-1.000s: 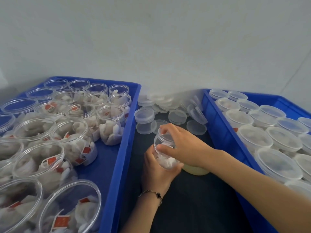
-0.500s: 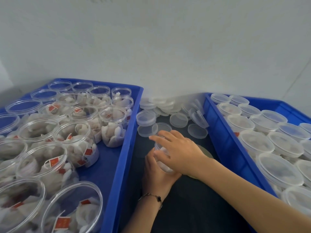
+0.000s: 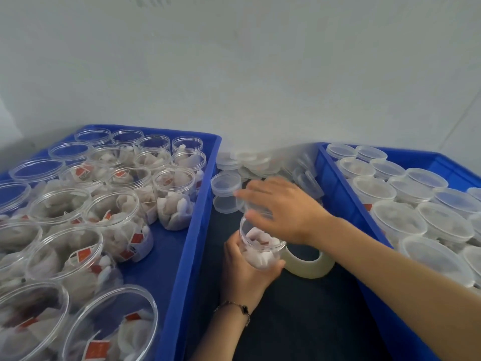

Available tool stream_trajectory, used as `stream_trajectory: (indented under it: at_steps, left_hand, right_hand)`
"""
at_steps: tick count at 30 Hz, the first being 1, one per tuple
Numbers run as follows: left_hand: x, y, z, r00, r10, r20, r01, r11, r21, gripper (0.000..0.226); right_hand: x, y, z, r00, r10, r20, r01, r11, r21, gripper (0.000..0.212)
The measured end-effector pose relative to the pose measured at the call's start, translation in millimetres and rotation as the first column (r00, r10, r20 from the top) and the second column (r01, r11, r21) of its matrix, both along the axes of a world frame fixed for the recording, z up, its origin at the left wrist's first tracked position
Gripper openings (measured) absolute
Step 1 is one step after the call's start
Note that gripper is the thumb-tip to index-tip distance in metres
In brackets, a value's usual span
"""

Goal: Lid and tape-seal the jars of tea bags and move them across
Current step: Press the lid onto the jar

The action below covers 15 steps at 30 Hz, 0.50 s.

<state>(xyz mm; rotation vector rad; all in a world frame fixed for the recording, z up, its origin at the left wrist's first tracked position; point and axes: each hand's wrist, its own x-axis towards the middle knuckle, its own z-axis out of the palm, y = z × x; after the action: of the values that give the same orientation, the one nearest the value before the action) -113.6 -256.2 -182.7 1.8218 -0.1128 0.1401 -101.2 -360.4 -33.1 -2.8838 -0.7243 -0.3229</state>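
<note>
My left hand [image 3: 244, 277] grips a clear open jar of tea bags [image 3: 260, 250] from below, tilted over the dark mat between the two trays. My right hand [image 3: 283, 207] stretches over the jar's mouth with fingers spread and nothing visibly in it. Its fingertips are close to two loose clear lids [image 3: 225, 190]. A roll of clear tape [image 3: 309, 264] lies flat on the mat, just right of the jar and under my right wrist. More loose lids [image 3: 250, 162] are heaped against the wall.
The blue tray on the left [image 3: 192, 230] holds several open jars of tea bags [image 3: 174, 204]. The blue tray on the right [image 3: 335, 183] holds several lidded jars [image 3: 398, 220]. A white wall stands behind both.
My right hand has come off the jar's top and moved forward and left toward the loose lids. The tape roll, hidden before, now shows beside the jar. My left hand keeps its grip.
</note>
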Motion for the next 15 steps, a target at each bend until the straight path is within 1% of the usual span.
stream_trajectory:
  at_steps: [1,3,6,10,15]
  left_hand:
    - [-1,1,0,1.000,0.001,-0.001,-0.001,1.000,0.008,0.082]
    - [-2,3,0,1.000,-0.002,-0.009,0.002,1.000,0.018,0.082]
    - [-2,5,-3,1.000,-0.013,-0.022,0.014,0.999,0.039,0.094]
    - [1,5,-11,1.000,0.008,-0.012,-0.007,0.996,0.092,0.103]
    - [2,5,-15,1.000,0.013,0.020,-0.015,0.993,0.116,0.106]
  right_hand:
    - [-3,1,-10,0.998,0.004,-0.065,-0.007,0.999,-0.052,0.045]
    - [-8,1,-26,0.993,-0.012,-0.120,0.005,0.998,-0.055,0.047]
    - [-8,3,-34,0.995,-0.034,-0.092,0.029,0.998,-0.056,0.047]
    - [-11,9,-45,0.998,-0.044,-0.044,0.038,0.991,-0.128,0.047]
    - [-14,12,-51,0.998,-0.058,0.008,0.059,0.995,-0.082,0.042]
